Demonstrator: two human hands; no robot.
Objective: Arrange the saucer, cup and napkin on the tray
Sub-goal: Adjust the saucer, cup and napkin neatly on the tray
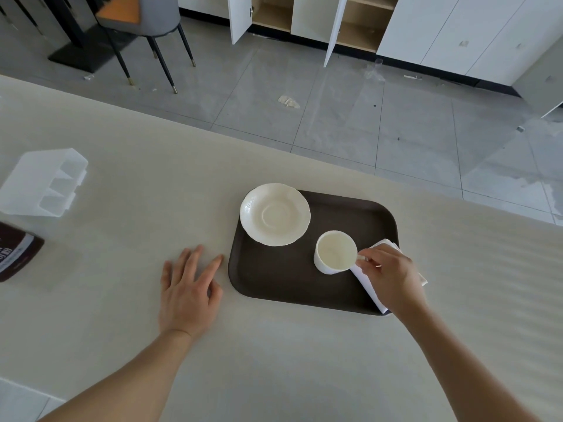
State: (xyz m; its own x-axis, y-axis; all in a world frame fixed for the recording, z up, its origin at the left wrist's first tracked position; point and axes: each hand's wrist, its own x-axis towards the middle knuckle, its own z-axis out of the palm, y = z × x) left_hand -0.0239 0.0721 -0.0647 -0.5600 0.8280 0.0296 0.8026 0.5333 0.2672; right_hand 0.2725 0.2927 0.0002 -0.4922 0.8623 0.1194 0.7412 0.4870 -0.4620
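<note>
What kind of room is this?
Probably a dining room or café still being set up: a long table with a serving tray, a chair, and empty open cupboards over a littered floor.

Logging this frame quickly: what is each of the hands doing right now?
Left hand: open, flat on the table, holding nothing.
Right hand: fingers pinched at the cup, seemingly on its handle.

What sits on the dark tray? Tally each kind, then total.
On the tray:
Saucer, overhanging the far left rim: 1
Cup, handle pinched by the right hand: 1
Napkin, partly under that hand: 1
Total: 3
</note>
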